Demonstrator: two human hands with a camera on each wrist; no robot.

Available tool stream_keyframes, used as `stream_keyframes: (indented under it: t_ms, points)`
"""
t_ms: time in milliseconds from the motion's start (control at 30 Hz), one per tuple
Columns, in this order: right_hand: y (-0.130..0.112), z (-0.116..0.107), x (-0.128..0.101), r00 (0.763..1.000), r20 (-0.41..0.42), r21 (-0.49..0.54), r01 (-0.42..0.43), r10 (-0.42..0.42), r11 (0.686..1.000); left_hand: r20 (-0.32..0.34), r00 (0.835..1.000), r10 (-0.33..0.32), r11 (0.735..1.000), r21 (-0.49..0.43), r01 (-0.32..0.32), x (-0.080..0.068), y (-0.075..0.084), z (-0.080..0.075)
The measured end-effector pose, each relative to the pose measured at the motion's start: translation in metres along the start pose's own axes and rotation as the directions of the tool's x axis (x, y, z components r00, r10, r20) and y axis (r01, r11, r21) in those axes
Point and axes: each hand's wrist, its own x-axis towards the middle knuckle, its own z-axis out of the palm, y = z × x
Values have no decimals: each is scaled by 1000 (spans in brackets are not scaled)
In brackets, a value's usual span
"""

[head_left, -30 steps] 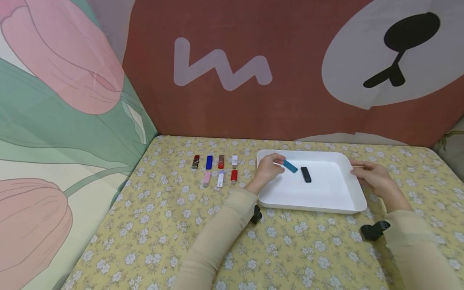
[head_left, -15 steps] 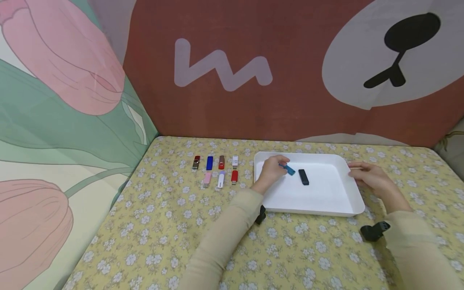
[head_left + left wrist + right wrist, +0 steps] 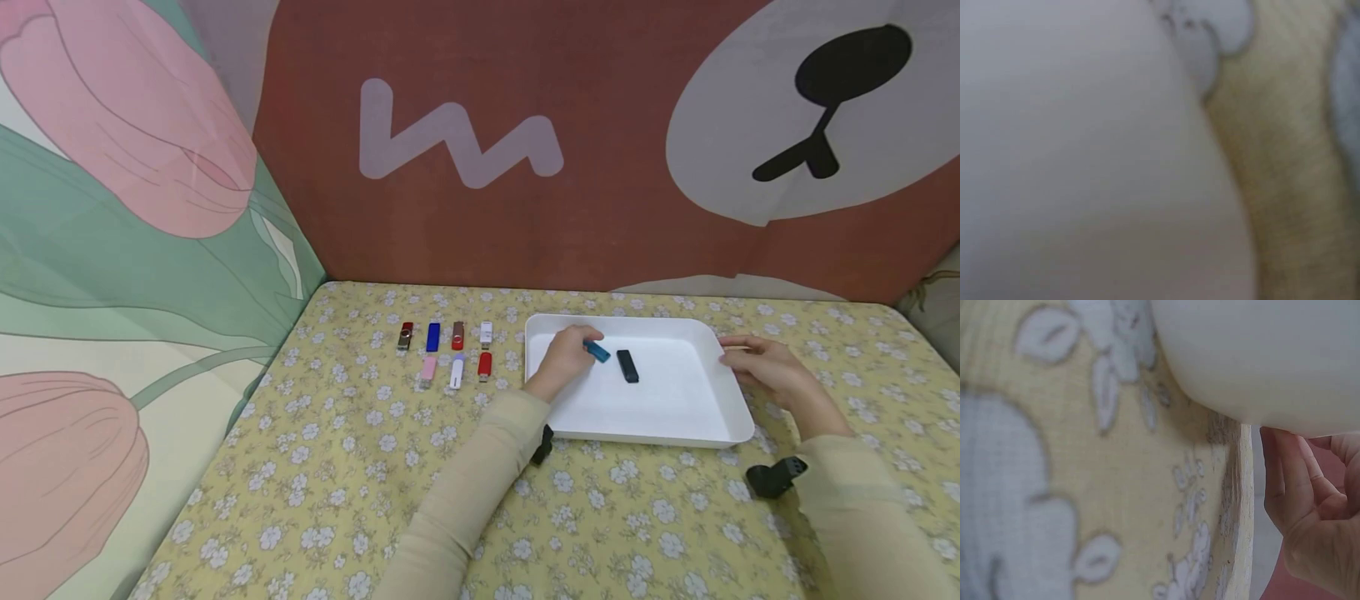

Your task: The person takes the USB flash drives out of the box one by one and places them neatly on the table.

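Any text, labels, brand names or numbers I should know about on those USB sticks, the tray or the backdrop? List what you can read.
No readable text anywhere.
USB sticks in rows: any print too small to read.
Teal stick, which the left hand pinches, and the black stick: no legible marking.
White tray: plain.
Red backdrop: only a pale zigzag shape, not lettering.
Wrist views: blurred, nothing legible.

Long beige sleeves cover both forearms down to the wrists, and under each wrist sits a small black camera mount; the left hand (image 3: 564, 357) and right hand (image 3: 765, 367) are bare.
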Motion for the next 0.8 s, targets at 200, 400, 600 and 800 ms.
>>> stream_keyframes:
  t_ms: [200, 400, 600, 800]
  points:
    - [1, 0, 1, 1000, 1, -1, -2, 2, 1000, 82, 997, -11, 999, 46, 8, -1, -1, 0]
    - [3, 0, 1, 1000, 15, -5, 9, -9, 1000, 139, 990, -33, 995, 97, 20, -4, 0, -1]
    - [4, 0, 1, 1000, 19, 0, 9, -9, 1000, 137, 990, -41, 992, 124, 23, -6, -1, 0]
    - [2, -1, 2, 1000, 16, -5, -1, 1, 1000, 152, 988, -7, 991, 133, -13, -4, -4, -1]
